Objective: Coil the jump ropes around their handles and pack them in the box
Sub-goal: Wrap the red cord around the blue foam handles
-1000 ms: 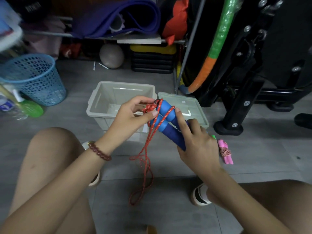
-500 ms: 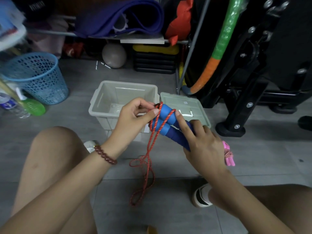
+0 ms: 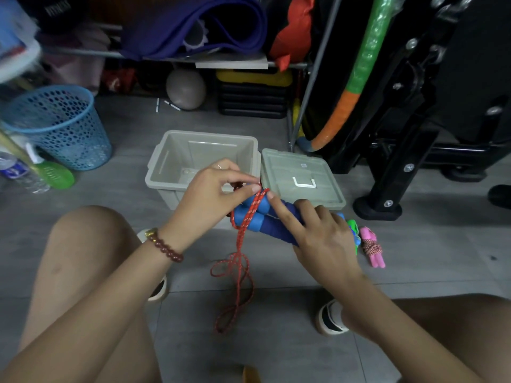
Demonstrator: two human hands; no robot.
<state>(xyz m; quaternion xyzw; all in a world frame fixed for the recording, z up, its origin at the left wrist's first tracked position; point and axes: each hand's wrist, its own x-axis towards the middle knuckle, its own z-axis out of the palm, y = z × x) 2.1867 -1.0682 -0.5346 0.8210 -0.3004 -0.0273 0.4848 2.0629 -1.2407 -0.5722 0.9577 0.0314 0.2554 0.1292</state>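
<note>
My right hand [image 3: 320, 239] grips two blue foam handles [image 3: 265, 225] held side by side, its index finger laid along them. A red rope [image 3: 250, 214] crosses the handles' upper ends in a few turns. My left hand [image 3: 210, 194] pinches that rope at the handle tips. The rope's slack hangs down and lies in loops on the floor [image 3: 235, 288]. Just behind my hands stands the open grey box [image 3: 177, 161], its lid [image 3: 298, 172] lying flat to its right. A coiled pink-handled rope [image 3: 372, 247] and a green-handled one [image 3: 352, 230] lie on the floor beside my right hand.
A blue mesh bin [image 3: 58, 125] stands at the left with a green bottle [image 3: 52, 172] and a water bottle [image 3: 19, 172] beside it. Black exercise equipment [image 3: 414, 120] fills the right. A shelf with a purple mat [image 3: 193, 26] and a ball [image 3: 185, 89] is behind. My knees frame the floor.
My left hand has carried the rope over the handle tips, laying another turn. The slack on the floor has shortened slightly. My right hand keeps its hold on the handles.
</note>
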